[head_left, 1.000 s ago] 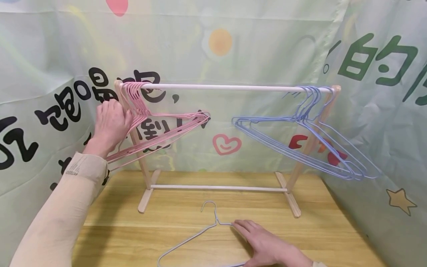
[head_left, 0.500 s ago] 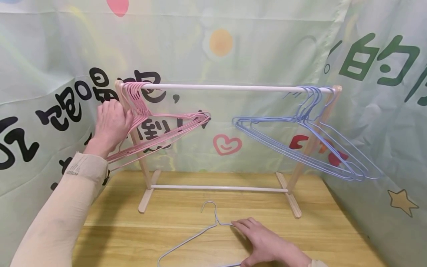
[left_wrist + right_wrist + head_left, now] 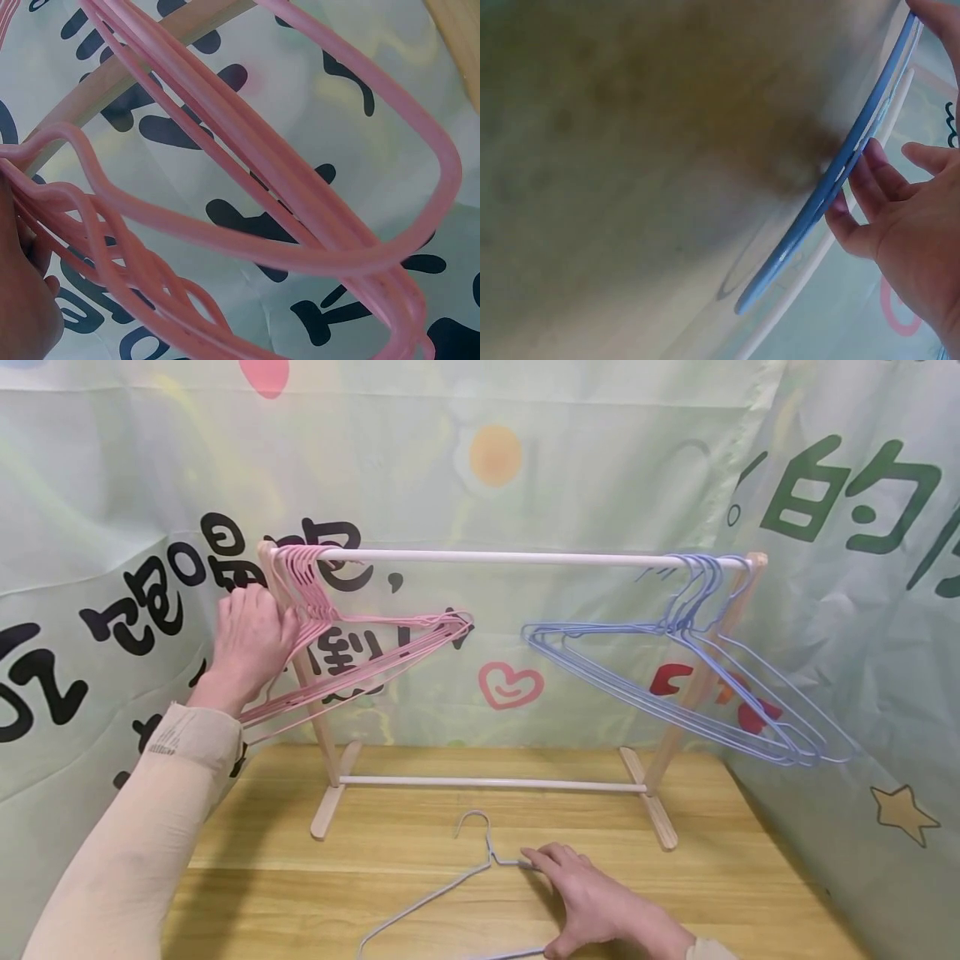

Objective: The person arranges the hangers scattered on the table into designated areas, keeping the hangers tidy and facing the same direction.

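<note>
My left hand (image 3: 251,635) grips several pink clothes hangers (image 3: 360,672) near the rack's left post. In the left wrist view, part of the left hand (image 3: 30,300) shows at the edge, against the bunched pink hangers (image 3: 300,202); most fingers are hidden. Low in the head view, my right hand (image 3: 588,897) spans a blue-grey wire hanger (image 3: 427,902), fingers at its shoulder and thumb at its bottom bar. In the right wrist view, the right hand's fingers (image 3: 885,180) touch this blue hanger (image 3: 810,210), its edge tilted above the tabletop.
A rack with a white top rail (image 3: 487,557) and wooden posts stands on the wooden table (image 3: 420,852). Several blue hangers (image 3: 637,685) hang at its right end. The lower bar (image 3: 487,782) runs between the feet. Printed cloth (image 3: 585,468) encloses the back and sides.
The blue-grey hanger has shifted slightly right, and the right hand's fingers have lifted a little. My left hand and the pink hangers stay in place.
</note>
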A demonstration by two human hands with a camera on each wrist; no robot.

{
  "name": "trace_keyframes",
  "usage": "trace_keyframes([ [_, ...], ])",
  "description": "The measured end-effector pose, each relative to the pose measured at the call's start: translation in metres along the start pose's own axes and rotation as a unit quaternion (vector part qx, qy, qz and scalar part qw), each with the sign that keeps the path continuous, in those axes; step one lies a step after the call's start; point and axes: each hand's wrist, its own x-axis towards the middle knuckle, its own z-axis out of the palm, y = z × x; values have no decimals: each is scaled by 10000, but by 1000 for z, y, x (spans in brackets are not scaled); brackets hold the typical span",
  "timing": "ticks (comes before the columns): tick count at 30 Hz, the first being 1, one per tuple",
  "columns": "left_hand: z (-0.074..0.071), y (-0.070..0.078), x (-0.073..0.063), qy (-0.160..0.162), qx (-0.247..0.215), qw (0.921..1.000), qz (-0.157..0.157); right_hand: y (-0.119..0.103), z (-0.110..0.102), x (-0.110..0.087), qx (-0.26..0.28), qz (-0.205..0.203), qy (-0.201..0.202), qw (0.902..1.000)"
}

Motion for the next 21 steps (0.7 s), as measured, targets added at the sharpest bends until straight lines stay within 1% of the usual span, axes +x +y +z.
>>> trace_keyframes([
  [7, 0, 1, 0, -27, 8, 10000, -10, 2, -2, -2, 116, 62, -62, 9999],
  [14, 0, 0, 1, -115, 34, 9999, -60, 5, 0, -2, -289, -257, 292, 9988],
  [18, 1, -1, 1, -97, 28, 9999, -35, 5, -1, -1, -399, -303, 389, 9980],
  [21, 0, -1, 1, -63, 27, 10000, -15, 3, -3, 0, -330, -239, 447, 9982],
])
